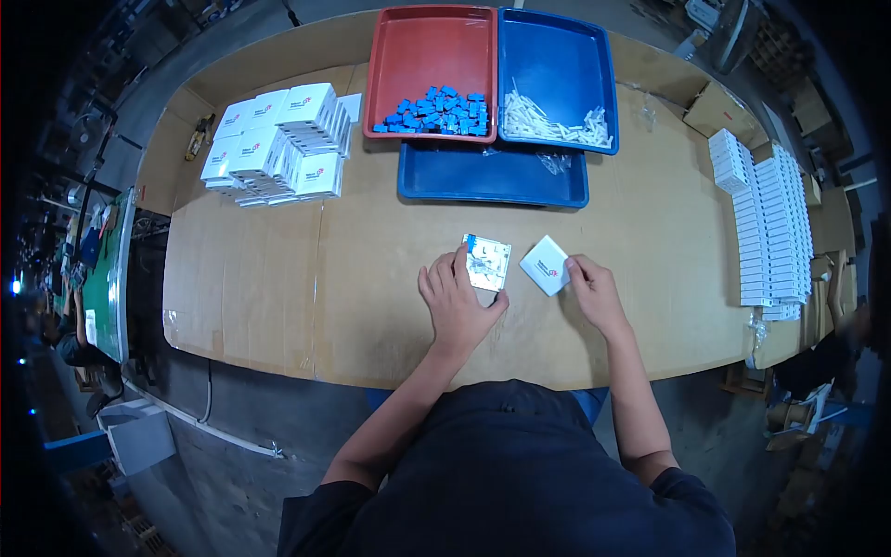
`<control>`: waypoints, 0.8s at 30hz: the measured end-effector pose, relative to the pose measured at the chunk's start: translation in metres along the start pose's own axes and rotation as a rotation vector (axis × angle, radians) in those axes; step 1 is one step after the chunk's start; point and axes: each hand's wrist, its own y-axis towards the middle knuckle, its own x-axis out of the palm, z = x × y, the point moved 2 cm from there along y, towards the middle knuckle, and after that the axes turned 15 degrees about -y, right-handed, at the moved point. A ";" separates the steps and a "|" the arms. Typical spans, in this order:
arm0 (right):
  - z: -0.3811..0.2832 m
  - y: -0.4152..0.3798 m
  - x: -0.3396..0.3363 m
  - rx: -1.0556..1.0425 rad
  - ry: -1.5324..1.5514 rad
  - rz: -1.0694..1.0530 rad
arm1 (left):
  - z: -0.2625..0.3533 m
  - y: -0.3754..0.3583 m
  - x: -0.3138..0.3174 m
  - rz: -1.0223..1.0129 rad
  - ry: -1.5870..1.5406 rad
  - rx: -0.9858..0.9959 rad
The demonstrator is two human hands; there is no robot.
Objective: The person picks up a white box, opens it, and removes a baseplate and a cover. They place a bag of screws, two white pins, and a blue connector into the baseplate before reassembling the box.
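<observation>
My left hand point(457, 306) is closed around the near left side of a small open white plastic box point(489, 264), with its fingertips at the left edge and its thumb at the near right corner. A blue piece sits in the box's upper left corner, and other small parts inside are too small to name. Between thumb and fingers, my right hand point(595, 290) pinches the right corner of a square white cover point(545, 265) with printed text and a red mark. The cover is turned at an angle, a little apart from the box.
A red tray point(433, 46) with blue pieces point(436, 113) and a blue tray point(557, 46) with white sticks point(548, 121) rest at the back over another blue tray point(492, 176). White printed covers point(278, 148) are stacked left, white boxes point(766, 223) right. Cardboard walls edge the table.
</observation>
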 end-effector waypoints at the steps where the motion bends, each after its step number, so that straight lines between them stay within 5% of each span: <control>1: 0.006 0.003 0.002 0.062 0.042 0.074 | -0.001 0.000 -0.001 -0.004 -0.017 0.014; 5: 0.007 0.007 0.016 0.036 0.030 0.198 | 0.006 0.001 -0.013 -0.040 -0.015 -0.015; 7: -0.004 0.004 0.016 -0.114 -0.358 0.341 | -0.002 -0.002 -0.010 -0.028 -0.034 0.019; 15: -0.022 -0.001 0.031 -0.196 -0.458 0.266 | -0.009 0.002 -0.021 -0.022 -0.239 0.074; 18: -0.028 0.001 0.027 -0.259 -0.421 0.303 | -0.003 0.003 -0.032 0.045 -0.943 -0.026; 19: -0.032 0.001 0.022 -0.253 -0.227 0.260 | 0.001 0.004 -0.036 0.047 -0.941 -0.026; 21: -0.040 0.000 0.013 -0.241 -0.035 0.213 | 0.004 0.001 -0.040 0.083 -1.408 -0.425; 23: -0.045 0.001 0.010 -0.098 0.650 -0.064 | 0.002 0.001 -0.037 0.129 -1.477 -0.480; 24: -0.050 0.002 0.009 -0.133 0.743 -0.105 | 0.001 0.002 -0.040 0.054 -1.693 -0.675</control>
